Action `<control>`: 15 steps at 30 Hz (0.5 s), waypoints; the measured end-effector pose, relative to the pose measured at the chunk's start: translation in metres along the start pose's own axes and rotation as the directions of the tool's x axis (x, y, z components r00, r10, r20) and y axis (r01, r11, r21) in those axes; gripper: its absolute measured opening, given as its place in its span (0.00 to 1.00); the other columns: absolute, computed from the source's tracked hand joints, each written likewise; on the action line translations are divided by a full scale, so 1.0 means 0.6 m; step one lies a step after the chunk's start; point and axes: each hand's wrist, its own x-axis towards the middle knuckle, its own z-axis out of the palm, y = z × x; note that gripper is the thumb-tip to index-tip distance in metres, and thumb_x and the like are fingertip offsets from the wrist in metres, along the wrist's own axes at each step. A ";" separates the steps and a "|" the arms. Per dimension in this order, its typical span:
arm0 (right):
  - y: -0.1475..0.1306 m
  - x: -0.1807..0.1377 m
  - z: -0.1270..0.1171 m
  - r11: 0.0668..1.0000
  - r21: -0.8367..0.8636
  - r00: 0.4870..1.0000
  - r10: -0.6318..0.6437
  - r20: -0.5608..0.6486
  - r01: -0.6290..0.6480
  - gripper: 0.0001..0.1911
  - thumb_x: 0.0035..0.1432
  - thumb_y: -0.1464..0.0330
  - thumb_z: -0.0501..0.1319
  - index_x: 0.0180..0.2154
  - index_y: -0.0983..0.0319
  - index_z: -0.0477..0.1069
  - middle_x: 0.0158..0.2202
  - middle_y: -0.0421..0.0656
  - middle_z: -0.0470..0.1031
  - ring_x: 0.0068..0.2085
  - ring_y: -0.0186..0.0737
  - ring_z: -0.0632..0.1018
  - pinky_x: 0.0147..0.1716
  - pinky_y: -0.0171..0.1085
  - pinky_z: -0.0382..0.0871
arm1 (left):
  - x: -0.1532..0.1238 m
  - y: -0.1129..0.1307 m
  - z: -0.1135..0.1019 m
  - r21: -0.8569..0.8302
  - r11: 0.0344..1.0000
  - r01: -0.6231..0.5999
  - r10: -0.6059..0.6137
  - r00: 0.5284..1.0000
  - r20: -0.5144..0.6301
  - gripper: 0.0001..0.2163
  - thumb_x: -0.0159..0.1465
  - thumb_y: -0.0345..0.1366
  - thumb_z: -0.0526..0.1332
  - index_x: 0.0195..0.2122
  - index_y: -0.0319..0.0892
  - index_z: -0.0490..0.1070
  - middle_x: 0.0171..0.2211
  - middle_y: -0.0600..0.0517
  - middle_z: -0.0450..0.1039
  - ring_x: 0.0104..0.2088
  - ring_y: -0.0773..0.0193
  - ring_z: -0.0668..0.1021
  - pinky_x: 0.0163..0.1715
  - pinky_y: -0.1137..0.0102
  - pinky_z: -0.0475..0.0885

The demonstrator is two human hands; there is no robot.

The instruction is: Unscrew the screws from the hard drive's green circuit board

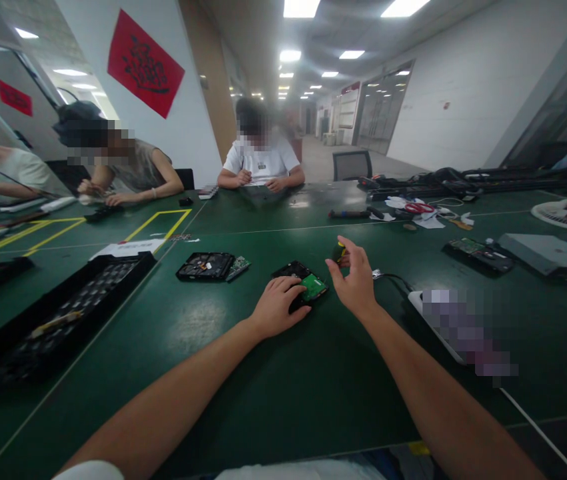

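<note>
On the green tabletop in front of me lies a hard drive (pixel 314 287), its green circuit board facing up. My left hand (pixel 278 307) is closed over its left and near side, fingers on the board and thumb along the near edge. Just right of the drive, my right hand (pixel 356 277) is raised with thumb and fingers closed around a small black-and-yellow screwdriver (pixel 338 252). Its shaft cannot be made out, and part of the handle is hidden by the fingers. Farther left sit another hard drive (pixel 206 265) and a loose circuit board (pixel 238 267).
A long black tray (pixel 70 310) with small parts stands left. To my right are a phone-like device (pixel 456 327) with a cable, another drive (pixel 478 256), a grey box (pixel 553 255) and red-handled scissors (pixel 419 208). Several people sit across the table.
</note>
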 end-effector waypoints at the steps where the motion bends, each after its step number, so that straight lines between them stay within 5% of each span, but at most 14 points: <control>1: 0.001 0.000 0.000 1.000 0.006 1.000 0.004 0.000 -0.004 0.28 0.64 0.62 0.59 0.64 0.56 0.58 0.51 0.51 0.69 0.41 0.46 0.76 0.44 0.50 0.77 | 0.000 0.000 0.000 0.000 1.000 -0.001 0.001 1.000 0.000 0.22 0.63 0.50 0.61 0.56 0.46 0.70 0.57 0.45 0.70 0.57 0.49 0.71 0.59 0.50 0.64; 6: 0.003 -0.002 0.004 0.996 0.086 1.000 0.022 -0.001 -0.022 0.29 0.66 0.63 0.57 0.65 0.58 0.54 0.55 0.52 0.68 0.44 0.45 0.76 0.46 0.49 0.76 | 0.000 -0.002 0.003 -0.010 1.000 -0.007 0.007 1.000 -0.015 0.22 0.64 0.50 0.61 0.55 0.46 0.71 0.56 0.45 0.70 0.57 0.49 0.71 0.58 0.51 0.65; 15: -0.001 -0.002 0.001 1.000 0.002 1.000 -0.027 -0.011 0.027 0.27 0.65 0.63 0.58 0.64 0.55 0.60 0.46 0.48 0.68 0.41 0.45 0.75 0.45 0.49 0.76 | 0.002 0.001 0.002 -0.014 1.000 0.011 -0.012 0.998 -0.060 0.20 0.65 0.47 0.60 0.55 0.45 0.69 0.55 0.45 0.71 0.55 0.51 0.72 0.58 0.52 0.66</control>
